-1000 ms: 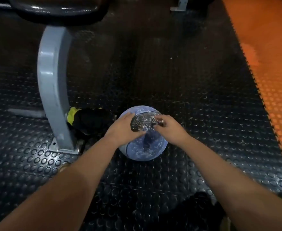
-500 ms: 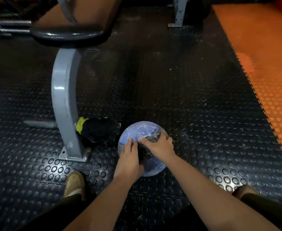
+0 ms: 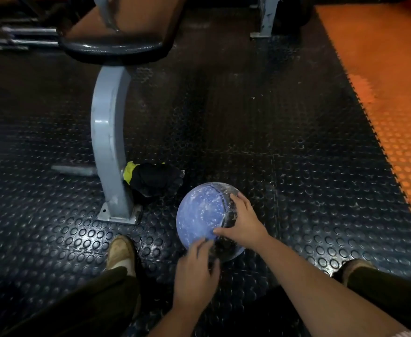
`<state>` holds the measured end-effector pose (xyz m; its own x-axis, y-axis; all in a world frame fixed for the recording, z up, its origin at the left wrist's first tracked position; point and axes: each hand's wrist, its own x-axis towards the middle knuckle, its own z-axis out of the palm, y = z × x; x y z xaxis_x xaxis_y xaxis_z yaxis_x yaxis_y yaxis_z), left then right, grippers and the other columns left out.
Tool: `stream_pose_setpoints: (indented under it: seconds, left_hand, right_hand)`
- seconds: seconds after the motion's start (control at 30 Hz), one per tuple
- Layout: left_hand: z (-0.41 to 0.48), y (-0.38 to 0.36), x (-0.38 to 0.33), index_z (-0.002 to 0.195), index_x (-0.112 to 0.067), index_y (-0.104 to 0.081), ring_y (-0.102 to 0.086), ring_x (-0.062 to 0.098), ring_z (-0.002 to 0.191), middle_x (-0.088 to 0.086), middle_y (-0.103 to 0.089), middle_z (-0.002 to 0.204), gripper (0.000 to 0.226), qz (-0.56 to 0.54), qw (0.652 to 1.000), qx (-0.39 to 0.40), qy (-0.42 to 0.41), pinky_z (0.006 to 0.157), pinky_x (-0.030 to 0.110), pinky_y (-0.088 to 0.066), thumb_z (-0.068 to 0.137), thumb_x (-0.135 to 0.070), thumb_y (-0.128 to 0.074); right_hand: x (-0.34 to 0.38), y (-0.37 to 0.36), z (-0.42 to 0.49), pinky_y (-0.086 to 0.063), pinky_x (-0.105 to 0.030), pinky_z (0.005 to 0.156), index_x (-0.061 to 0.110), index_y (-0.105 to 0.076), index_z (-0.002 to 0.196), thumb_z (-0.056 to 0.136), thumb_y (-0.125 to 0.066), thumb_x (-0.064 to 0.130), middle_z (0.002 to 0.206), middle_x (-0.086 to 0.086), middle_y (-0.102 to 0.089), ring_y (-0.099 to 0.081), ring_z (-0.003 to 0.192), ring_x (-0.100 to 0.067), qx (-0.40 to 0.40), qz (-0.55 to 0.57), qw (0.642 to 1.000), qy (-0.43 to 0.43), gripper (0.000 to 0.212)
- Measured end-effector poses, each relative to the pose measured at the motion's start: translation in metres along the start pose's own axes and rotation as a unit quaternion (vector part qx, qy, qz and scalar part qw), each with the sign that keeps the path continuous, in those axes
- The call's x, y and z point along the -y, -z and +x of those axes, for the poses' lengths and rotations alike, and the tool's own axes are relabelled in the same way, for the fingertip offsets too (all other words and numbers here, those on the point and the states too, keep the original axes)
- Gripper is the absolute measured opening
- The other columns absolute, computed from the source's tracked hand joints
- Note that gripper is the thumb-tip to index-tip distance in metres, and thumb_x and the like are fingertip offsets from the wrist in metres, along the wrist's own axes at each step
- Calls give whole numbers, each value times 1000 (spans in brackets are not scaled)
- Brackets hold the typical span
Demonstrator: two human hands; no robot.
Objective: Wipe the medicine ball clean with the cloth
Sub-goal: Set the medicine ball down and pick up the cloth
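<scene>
A black studded rubber mat (image 3: 272, 117) filled most of what we saw, with twelve o'clock pointing away from us. A strip of orange flooring (image 3: 394, 93) ran along its edge from one to four o'clock. At eleven o'clock stood a bench with a black padded seat (image 3: 112, 48). Its curved grey post (image 3: 108, 142) came down to a foot plate (image 3: 117, 215) on the mat, at about nine o'clock from the ball. Our dark trouser legs came in at seven and five o'clock, each ending in a tan shoe, the left shoe (image 3: 120, 251) nearer the post and the right shoe (image 3: 355, 266) well apart from it.

The medicine ball (image 3: 199, 215), blue with white speckles, sat on the mat just below the middle of the view, between our feet and a little ahead of them. A black and yellow bundle (image 3: 156, 181) lay against the base of the post, at ten o'clock from the ball and just beside it.

Our right hand (image 3: 245, 222) lay spread wide over the ball's three o'clock side, fingers straight and thumb stretched toward the centre, pressing the dark speckled cloth (image 3: 228, 212) against the surface. The cloth ran down that side toward six o'clock. Our left hand (image 3: 194, 276) reached up from six o'clock, fingertips on the ball's near edge where the cloth ended. Blur kept us from telling whether it pinched the cloth or only touched it.
</scene>
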<state>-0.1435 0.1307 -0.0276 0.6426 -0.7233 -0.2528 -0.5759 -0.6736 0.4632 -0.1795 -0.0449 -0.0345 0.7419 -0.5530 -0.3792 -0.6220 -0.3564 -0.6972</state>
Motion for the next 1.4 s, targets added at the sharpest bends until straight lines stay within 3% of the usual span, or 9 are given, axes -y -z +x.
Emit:
stream_pose_setpoints:
  seconds: [0.1, 0.33, 0.47, 0.6, 0.87, 1.0, 1.07, 1.2, 1.4]
  left_hand:
    - [19, 21, 10, 127, -22, -54, -54, 9, 97, -8, -54, 116, 33, -61, 992, -105, 44, 92, 29, -46, 95, -32, -56]
    - [67, 51, 22, 140, -18, -44, -46, 26, 126, 5, -41, 144, 50, -111, 983, -78, 123, 102, 41, -40, 97, -42, -50]
    - [74, 44, 29, 147, -23, -36, -39, 29, 134, 5, -31, 152, 58, -145, 976, -19, 161, 105, 46, -37, 97, -52, -44]
    - [77, 30, 33, 149, -23, -32, -33, 33, 138, 10, -27, 153, 62, -225, 950, -10, 218, 111, 49, -30, 97, -56, -39]
    - [65, -3, 48, 138, -24, -41, -41, 27, 128, 7, -40, 140, 48, -330, 915, -29, 229, 108, 44, -33, 98, -51, -41]
    - [80, 2, 62, 124, -25, -51, -48, 25, 117, 7, -48, 127, 38, -285, 921, -77, 255, 101, 44, -37, 98, -51, -41]
    - [99, 15, 65, 128, -22, -52, -50, 26, 117, 7, -52, 128, 45, -258, 925, -96, 264, 102, 43, -38, 97, -54, -43]
    - [140, 34, 40, 130, -23, -52, -49, 24, 122, 4, -51, 136, 53, -235, 946, 34, 221, 101, 39, -37, 93, -61, -46]
    - [153, 20, 25, 141, -34, -47, -42, 22, 133, -3, -42, 150, 78, -168, 928, 273, 191, 112, 47, -28, 80, -82, -39]
  right_hand:
    - [-8, -2, -8, -18, -35, 118, 22, -10, 151, 66, -82, 48, 156, 10, 3, -6, 145, -12, 15, -18, 999, 29, 115]
    - [-29, -4, -38, -29, -33, 113, 34, -23, 147, 71, -73, 59, 154, 16, -10, -21, 138, -4, -4, -40, 995, 97, 95]
    - [-33, -1, -41, -23, -23, 106, 27, -28, 148, 91, -56, 45, 153, 7, -21, -25, 133, -2, -127, 152, 980, -2, 66]
    - [-35, -3, -25, -23, -32, 111, 25, -27, 149, 96, -44, 49, 155, 2, -18, -25, 140, -17, -72, 235, 962, -124, 61]
    - [-70, -31, -22, -28, -46, 113, 21, -38, 145, 94, -28, 63, 150, -6, -36, -34, 137, -27, -19, 454, 839, -298, 67]
    - [-86, -47, -26, -43, -49, 99, 24, -61, 110, 95, -25, 64, 126, -8, -58, -54, 115, -30, 8, 545, 768, -336, 56]
    - [-93, -62, -31, -46, -48, 92, 21, -63, 108, 94, -25, 66, 121, -10, -61, -59, 102, -31, 13, 578, 729, -367, 60]
    - [-100, -101, -53, -41, -60, 98, 23, -62, 118, 80, -21, 84, 118, -9, -62, -54, 113, -38, 74, 624, 659, -412, 82]
    - [-81, -116, -59, -38, -70, 94, 21, -67, 118, 78, -46, 76, 124, -12, -61, -52, 117, -45, 105, 747, 532, -385, 71]
